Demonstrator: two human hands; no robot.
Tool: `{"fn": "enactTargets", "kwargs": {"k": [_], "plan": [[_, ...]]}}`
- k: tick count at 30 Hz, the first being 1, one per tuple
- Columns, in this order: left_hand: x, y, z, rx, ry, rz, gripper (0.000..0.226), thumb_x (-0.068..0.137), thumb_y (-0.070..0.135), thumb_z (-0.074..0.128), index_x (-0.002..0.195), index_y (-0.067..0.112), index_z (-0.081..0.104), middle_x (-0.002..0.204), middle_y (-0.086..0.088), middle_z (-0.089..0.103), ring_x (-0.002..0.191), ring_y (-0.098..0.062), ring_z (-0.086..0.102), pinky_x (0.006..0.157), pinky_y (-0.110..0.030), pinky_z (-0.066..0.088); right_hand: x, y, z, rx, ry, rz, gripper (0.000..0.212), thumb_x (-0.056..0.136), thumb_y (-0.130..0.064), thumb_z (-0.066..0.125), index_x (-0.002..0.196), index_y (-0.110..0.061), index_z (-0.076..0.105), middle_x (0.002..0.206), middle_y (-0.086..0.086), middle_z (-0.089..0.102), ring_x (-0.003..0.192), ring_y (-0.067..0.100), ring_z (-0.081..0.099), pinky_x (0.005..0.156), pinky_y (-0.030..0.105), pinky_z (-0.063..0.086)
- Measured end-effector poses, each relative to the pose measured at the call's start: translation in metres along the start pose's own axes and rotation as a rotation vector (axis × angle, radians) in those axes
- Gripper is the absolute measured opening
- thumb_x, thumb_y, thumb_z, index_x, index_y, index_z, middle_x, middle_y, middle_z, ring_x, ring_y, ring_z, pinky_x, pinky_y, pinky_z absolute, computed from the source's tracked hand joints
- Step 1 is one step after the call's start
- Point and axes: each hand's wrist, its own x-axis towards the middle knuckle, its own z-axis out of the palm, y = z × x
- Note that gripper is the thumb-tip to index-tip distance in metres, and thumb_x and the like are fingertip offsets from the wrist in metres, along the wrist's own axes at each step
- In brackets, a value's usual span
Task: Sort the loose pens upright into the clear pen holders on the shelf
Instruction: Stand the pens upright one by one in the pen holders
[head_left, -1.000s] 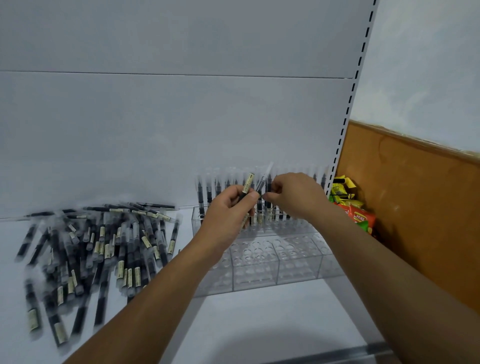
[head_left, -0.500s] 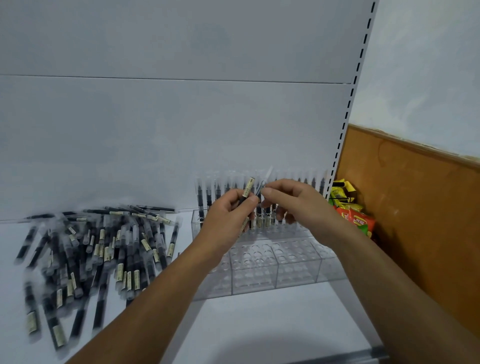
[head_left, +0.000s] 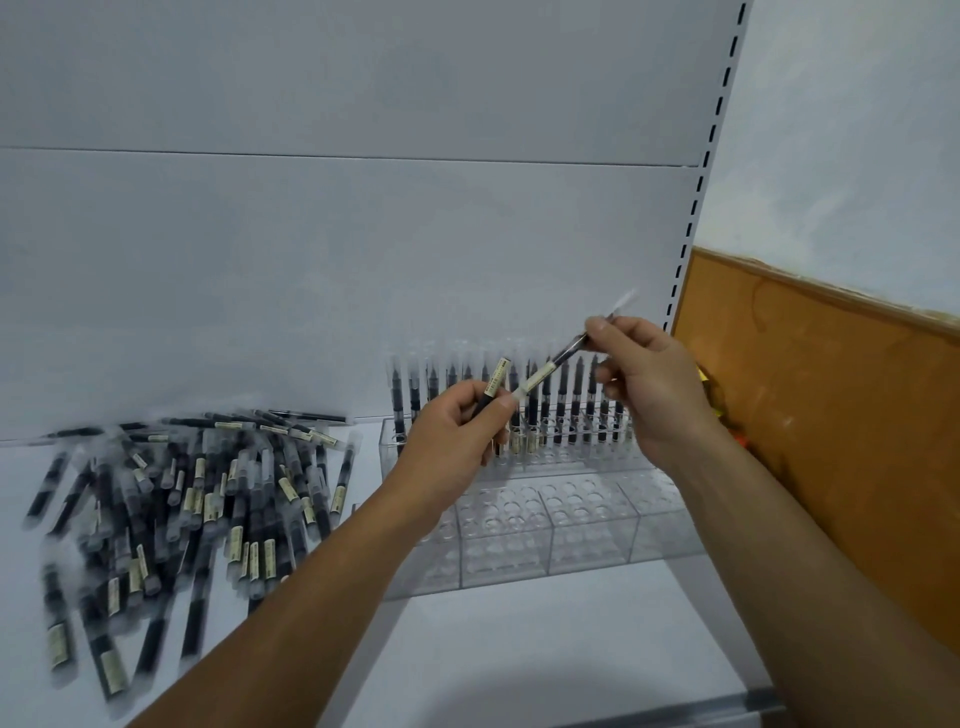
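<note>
Loose pens (head_left: 197, 499) lie heaped on the left of the white shelf (head_left: 519, 649). The left hand (head_left: 452, 441) is raised over the clear holders (head_left: 545, 525), its fingers (head_left: 462, 402) curled round a pen (head_left: 493, 387). The right hand (head_left: 654, 384) pinches a second pen (head_left: 550, 369) between thumb and forefinger. That pen is tilted, with its lower end at the left thumb. A row of upright pens (head_left: 561, 405) fills the holders' back row, behind both hands. A brown board (head_left: 831, 441) stands at the right.
</note>
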Motion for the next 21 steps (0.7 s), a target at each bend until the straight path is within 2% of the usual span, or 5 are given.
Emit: {"fn": "enactTargets", "kwargs": {"k": [3, 8, 13, 17, 21], "plan": [[0.000, -0.001, 0.000, -0.017, 0.014, -0.010, 0.009, 0.094, 0.025, 0.059, 0.094, 0.018, 0.066, 0.064, 0.007, 0.057, 0.055, -0.005, 0.047, 0.052, -0.017, 0.041, 0.008, -0.001, -0.007, -0.148, 0.115, -0.116, 0.015, 0.093, -0.024, 0.065, 0.102, -0.012, 0.066, 0.084, -0.004, 0.066, 0.056, 0.005, 0.055, 0.053, 0.021, 0.045], [0.000, -0.002, 0.001, 0.016, 0.000, -0.005, 0.010, 0.094, 0.026, 0.059, 0.096, 0.018, 0.066, 0.065, 0.007, 0.058, 0.054, -0.003, 0.048, 0.053, -0.016, 0.040, 0.020, 0.011, -0.006, -0.585, 0.060, -0.273, 0.010, 0.092, -0.032, 0.065, 0.097, -0.024, 0.064, 0.089, -0.010, 0.065, 0.076, 0.017, 0.064, 0.074, 0.041, 0.056], [0.000, -0.002, 0.000, 0.021, -0.004, -0.001, 0.011, 0.095, 0.025, 0.058, 0.097, 0.017, 0.066, 0.066, 0.006, 0.058, 0.055, -0.004, 0.048, 0.052, -0.016, 0.040, 0.025, 0.019, -0.002, -0.859, -0.024, -0.325, 0.011, 0.091, -0.037, 0.064, 0.095, -0.027, 0.062, 0.079, -0.020, 0.059, 0.072, 0.009, 0.059, 0.070, 0.031, 0.050], [0.000, -0.002, 0.001, 0.023, -0.004, 0.001, 0.011, 0.095, 0.024, 0.058, 0.097, 0.017, 0.066, 0.065, 0.005, 0.057, 0.055, -0.005, 0.047, 0.052, -0.016, 0.040, 0.028, 0.027, 0.002, -1.049, -0.146, -0.249, 0.015, 0.091, -0.039, 0.064, 0.096, -0.025, 0.064, 0.085, -0.012, 0.062, 0.077, 0.010, 0.057, 0.067, 0.027, 0.043], [0.000, -0.001, 0.001, 0.031, -0.013, 0.001, 0.011, 0.095, 0.025, 0.058, 0.098, 0.017, 0.066, 0.064, 0.007, 0.057, 0.055, -0.004, 0.048, 0.053, -0.016, 0.040, 0.024, 0.034, 0.001, -1.107, -0.240, -0.172, 0.012, 0.092, -0.038, 0.062, 0.090, -0.027, 0.060, 0.086, -0.008, 0.062, 0.073, 0.010, 0.056, 0.067, 0.026, 0.043]]}}
